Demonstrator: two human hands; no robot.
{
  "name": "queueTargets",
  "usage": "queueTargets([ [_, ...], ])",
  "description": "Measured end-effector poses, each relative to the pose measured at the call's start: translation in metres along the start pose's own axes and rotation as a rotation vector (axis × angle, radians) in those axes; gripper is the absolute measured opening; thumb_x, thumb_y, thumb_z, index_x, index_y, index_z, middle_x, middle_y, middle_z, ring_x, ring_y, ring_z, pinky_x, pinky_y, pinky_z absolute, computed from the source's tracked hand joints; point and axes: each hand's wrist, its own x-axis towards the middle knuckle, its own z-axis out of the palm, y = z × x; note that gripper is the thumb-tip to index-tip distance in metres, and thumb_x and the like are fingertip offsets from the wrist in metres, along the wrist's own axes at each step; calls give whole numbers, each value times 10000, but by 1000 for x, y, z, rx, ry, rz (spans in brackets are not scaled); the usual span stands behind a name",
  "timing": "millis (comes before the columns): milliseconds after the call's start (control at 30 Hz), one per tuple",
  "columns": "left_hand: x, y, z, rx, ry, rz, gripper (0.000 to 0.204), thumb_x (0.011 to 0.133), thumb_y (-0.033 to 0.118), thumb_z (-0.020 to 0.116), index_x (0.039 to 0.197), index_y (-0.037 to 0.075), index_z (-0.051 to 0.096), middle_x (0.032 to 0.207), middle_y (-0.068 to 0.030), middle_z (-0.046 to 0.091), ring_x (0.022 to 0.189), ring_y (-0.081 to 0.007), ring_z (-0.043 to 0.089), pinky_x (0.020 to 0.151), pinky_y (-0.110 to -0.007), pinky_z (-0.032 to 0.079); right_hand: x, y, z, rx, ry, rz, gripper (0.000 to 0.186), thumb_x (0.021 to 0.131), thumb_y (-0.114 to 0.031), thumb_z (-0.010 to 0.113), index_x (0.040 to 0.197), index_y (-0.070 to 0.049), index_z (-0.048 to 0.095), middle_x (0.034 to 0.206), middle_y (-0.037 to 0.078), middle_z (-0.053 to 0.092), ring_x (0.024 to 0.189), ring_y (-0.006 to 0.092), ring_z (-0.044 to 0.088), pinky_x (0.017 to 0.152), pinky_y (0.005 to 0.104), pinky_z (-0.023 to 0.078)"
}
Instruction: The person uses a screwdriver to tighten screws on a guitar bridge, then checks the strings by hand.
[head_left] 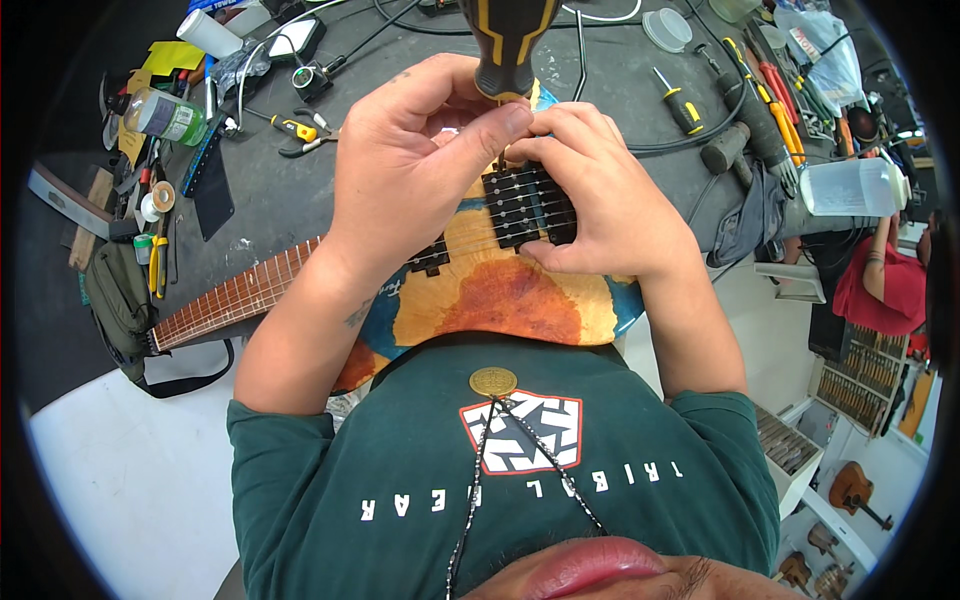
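An electric guitar (465, 305) with a blue, tan and orange-brown body lies across the table edge against me, its neck (250, 290) pointing left. A black-and-yellow screwdriver (503, 50) stands upright over the body, the top of its handle cut off by the frame. My left hand (415, 165) closes thumb and fingers around the screwdriver's lower end. My right hand (615, 205) spans the black bridge-side pickup (522, 205), thumb at its near end and fingertips by the screwdriver's shaft. Another black pickup (430, 258) shows partly under my left wrist. The screwdriver's tip is hidden.
Pliers (300, 130), a bottle (165, 115) and loose tools crowd the table's left. A small screwdriver (683, 105), a mallet (728, 148), cables and a clear container (850, 187) lie right. A person in red (885, 285) is at the far right.
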Motion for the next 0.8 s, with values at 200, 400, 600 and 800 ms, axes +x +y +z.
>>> queueTargets([
  [200, -1, -3, -1, -17, 3, 10, 287, 1050, -53, 772, 1331, -68, 721, 1219, -129, 800, 1151, -212, 789, 1043, -359, 650, -1, 1, 0, -9, -11, 1, 622, 658, -197, 937, 1216, -31, 719, 1386, 121, 639, 1381, 388, 554, 1193, 512, 452],
  [400, 0, -1, -2, 25, -2, -5, 284, 1051, -53, 770, 1331, -71, 723, 1221, -130, 799, 1139, -208, 787, 1028, -355, 650, -2, 1, 0, -9, -8, -5, 620, 661, -193, 933, 1223, -38, 722, 1386, 123, 639, 1375, 395, 554, 1184, 514, 460],
  [600, 2, 2, -3, 20, 49, -2, 260, 1056, -47, 762, 1314, -70, 734, 1196, -136, 809, 1116, -209, 795, 1007, -350, 654, -2, 9, 0, 50, 21, -42, 647, 695, -246, 922, 1271, -44, 706, 1375, 132, 656, 1348, 391, 562, 1173, 506, 464],
  [800, 17, 27, -32, -60, 210, 236, 172, 1106, 28, 717, 1274, -4, 732, 1108, -76, 788, 917, -133, 745, 821, -254, 605, -7, 29, 0, 421, 202, 13, 391, 958, -310, 787, 1233, -39, 723, 1224, 117, 700, 1168, 289, 641, 1028, 400, 507],
])
